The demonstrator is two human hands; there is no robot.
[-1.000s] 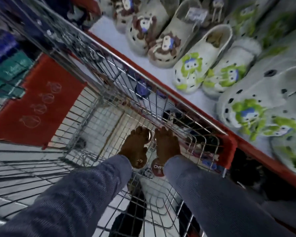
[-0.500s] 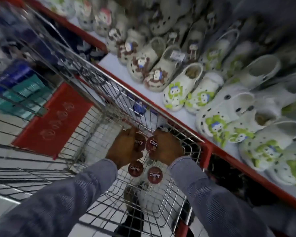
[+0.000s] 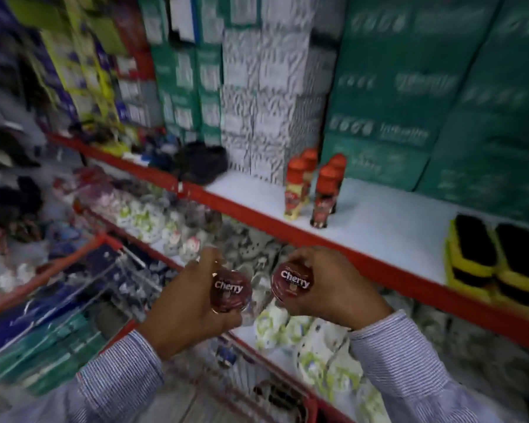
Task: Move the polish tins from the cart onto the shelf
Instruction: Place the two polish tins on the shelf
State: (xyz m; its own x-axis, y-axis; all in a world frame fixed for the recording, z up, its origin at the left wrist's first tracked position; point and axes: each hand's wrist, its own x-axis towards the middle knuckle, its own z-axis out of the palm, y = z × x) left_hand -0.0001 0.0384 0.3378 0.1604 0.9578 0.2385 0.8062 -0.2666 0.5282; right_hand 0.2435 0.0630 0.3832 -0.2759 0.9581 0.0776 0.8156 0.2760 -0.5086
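Head view: shop aisle, blurred. White shelf [image 3: 388,227] with red edge carries red-capped bottles [image 3: 313,190], brushes [image 3: 498,257] and green boxes [image 3: 440,96]. Left hand [image 3: 193,303] closed around one Cherry polish tin [image 3: 230,290]; right hand [image 3: 327,288] closed around another tin [image 3: 292,282]. Both tins held side by side below the shelf edge, above the cart [image 3: 83,288].

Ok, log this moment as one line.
left hand: holds Cherry polish tin | right hand: holds second Cherry tin | both below white shelf edge | nothing placed yet
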